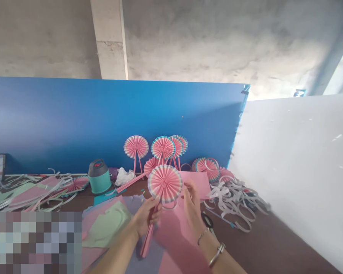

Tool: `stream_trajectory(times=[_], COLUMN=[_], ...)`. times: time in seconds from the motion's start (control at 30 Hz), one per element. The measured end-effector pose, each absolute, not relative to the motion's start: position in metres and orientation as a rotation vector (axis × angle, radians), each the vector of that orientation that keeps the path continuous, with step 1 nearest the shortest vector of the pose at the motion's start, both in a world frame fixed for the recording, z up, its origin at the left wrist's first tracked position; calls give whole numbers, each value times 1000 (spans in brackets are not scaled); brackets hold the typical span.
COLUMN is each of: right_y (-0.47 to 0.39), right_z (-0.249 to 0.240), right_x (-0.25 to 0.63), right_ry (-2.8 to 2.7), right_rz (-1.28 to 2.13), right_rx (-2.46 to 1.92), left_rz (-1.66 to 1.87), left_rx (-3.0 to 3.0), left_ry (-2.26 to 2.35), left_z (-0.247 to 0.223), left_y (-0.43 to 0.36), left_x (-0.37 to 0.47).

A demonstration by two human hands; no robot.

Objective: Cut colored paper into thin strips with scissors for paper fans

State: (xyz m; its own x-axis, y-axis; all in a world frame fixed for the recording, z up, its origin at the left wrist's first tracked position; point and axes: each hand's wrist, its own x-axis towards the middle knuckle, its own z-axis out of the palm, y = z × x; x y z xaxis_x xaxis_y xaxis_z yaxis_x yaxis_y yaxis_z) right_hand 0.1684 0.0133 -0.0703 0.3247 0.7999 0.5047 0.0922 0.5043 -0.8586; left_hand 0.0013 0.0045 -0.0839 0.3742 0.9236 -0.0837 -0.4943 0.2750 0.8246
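Observation:
A round pleated paper fan (165, 183), pink with a pale striped rim, stands upright in front of me. My left hand (147, 215) is closed around it just below the disc, where its folded pink handle (147, 239) slants down. At the fan's right edge is my right hand (191, 201), its fingers loosely bent and a little apart; whether the fingertips touch the rim I cannot tell. Beneath both hands lie pink paper sheets (177, 243). A light green sheet (108, 224) rests on other coloured paper to the left.
Several finished fans (136, 147) lean against the blue panel (103, 114). White paper strips (234, 198) heap up at the right, near scissors (207, 220). A teal container with a dark lid (99, 179) stands back left. A white wall (297, 160) borders the right side.

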Motion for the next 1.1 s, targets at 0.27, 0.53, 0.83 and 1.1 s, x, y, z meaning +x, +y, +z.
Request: stream_trajectory(times=[0.27,0.53,0.83,1.1], right_y=[27,17,20,34], right_z=[-70,-62,-56,-62], right_x=[188,186,194,202], right_ry=[-1180,-1278,-1083,-1096], right_rz=[671,767,829,881], right_rx=[-862,-841,-953,-912], left_rz=[883,939,862,796], left_rx=[862,797,886,1008], left_ry=[674,653,694,814], left_z=[-84,-89,-83,-77], left_y=[-3,-1,1,-2], left_x=[5,6,-2,-5])
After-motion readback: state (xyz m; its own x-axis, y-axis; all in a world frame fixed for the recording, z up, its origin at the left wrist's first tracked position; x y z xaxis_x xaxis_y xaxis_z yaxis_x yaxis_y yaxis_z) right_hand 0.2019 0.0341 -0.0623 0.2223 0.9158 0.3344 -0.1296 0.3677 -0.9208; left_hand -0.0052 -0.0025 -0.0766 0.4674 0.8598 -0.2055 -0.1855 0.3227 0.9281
